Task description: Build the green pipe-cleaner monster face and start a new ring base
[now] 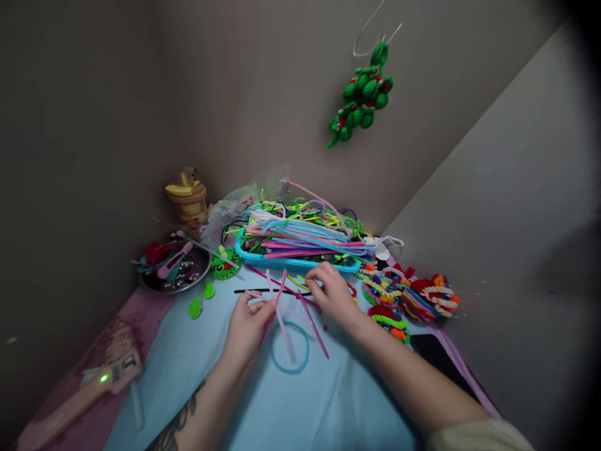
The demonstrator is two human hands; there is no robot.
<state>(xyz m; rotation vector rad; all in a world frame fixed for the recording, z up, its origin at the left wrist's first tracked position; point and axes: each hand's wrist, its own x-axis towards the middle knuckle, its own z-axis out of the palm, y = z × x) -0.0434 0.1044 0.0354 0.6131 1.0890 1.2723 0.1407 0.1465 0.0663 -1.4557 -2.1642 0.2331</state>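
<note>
My left hand is closed in a pinch on pink pipe cleaners that stick up and cross over the pale blue cloth. My right hand rests palm down with its fingers curled over loose pipe cleaners just in front of the blue tray; what it grips, if anything, is hidden. A blue pipe cleaner ring lies on the cloth between my wrists. A black pipe cleaner lies flat beyond my left hand.
The blue tray holds a heap of coloured pipe cleaners. A metal dish with odds and ends sits left, a pink glue gun near left, finished colourful pieces right, tape rolls behind, a green ornament on the wall.
</note>
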